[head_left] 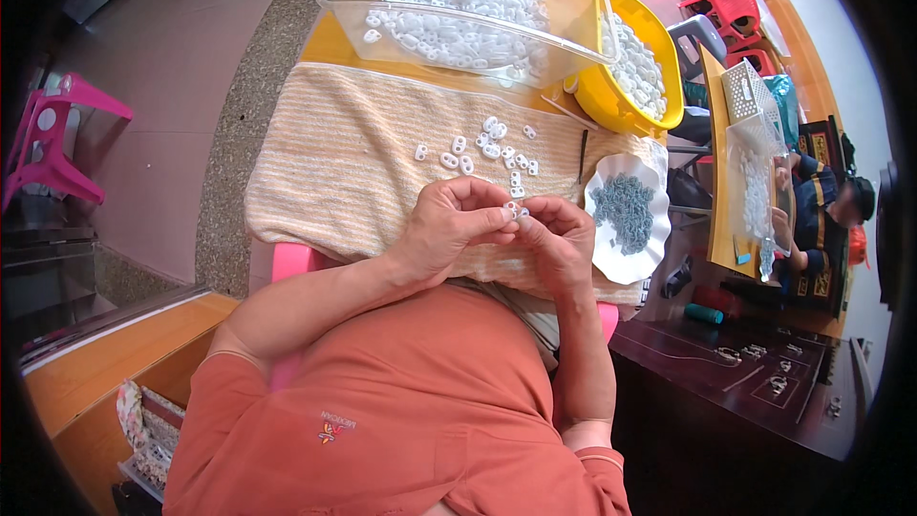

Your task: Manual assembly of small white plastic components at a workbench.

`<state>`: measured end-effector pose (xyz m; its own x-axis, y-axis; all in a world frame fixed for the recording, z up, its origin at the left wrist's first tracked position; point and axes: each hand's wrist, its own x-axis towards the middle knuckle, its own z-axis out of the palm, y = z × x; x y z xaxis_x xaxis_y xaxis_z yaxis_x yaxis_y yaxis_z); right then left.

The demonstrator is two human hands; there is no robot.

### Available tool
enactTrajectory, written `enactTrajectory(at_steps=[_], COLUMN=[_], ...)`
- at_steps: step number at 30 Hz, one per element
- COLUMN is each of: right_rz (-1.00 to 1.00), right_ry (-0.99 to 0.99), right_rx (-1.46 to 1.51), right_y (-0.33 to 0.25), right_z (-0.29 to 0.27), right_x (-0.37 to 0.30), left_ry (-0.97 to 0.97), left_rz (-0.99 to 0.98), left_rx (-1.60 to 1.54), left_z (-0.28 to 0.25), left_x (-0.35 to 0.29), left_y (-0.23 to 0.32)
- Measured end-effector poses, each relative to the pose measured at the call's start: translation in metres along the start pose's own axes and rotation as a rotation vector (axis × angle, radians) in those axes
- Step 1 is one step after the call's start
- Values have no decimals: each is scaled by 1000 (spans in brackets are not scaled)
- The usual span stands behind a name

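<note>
Above the front part of a striped towel [334, 158], my left hand [449, 229] and my right hand [562, 241] meet, both closed. Between their fingertips is a small white two-holed plastic piece [513, 209]; the fingers cover much of it. Just beyond my hands lie several loose white two-holed pieces [492, 149], singly and in a small cluster. Close by on the right, a white wavy-rimmed plate [611, 266] holds a heap of tiny grey-blue parts [626, 213], too small to name surely. A thin black stick [583, 155] rests beyond the plate.
At the far side stands a clear plastic box [458, 10] full of white pieces, beside a yellow tub [619, 113] of similar pieces. To the right, another person [817, 205] sits at a wooden table [718, 229] with a white basket [748, 96]. A pink stool [62, 148] stands at left.
</note>
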<state>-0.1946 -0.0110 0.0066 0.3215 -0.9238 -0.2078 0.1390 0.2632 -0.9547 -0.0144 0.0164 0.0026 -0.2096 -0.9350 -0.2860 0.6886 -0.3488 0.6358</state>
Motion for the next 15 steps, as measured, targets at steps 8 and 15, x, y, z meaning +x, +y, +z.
enactTrajectory(at_steps=[8, 15], right_rz=[-2, -243], right_ry=[34, -34], right_rx=[13, -190], right_y=[0, 5], right_z=[-4, -15], right_x=[-1, 2], left_ry=[-9, -4], left_rz=[-4, -8], left_rx=[-3, 36], left_z=[1, 1], left_x=[0, 1], left_y=[1, 1])
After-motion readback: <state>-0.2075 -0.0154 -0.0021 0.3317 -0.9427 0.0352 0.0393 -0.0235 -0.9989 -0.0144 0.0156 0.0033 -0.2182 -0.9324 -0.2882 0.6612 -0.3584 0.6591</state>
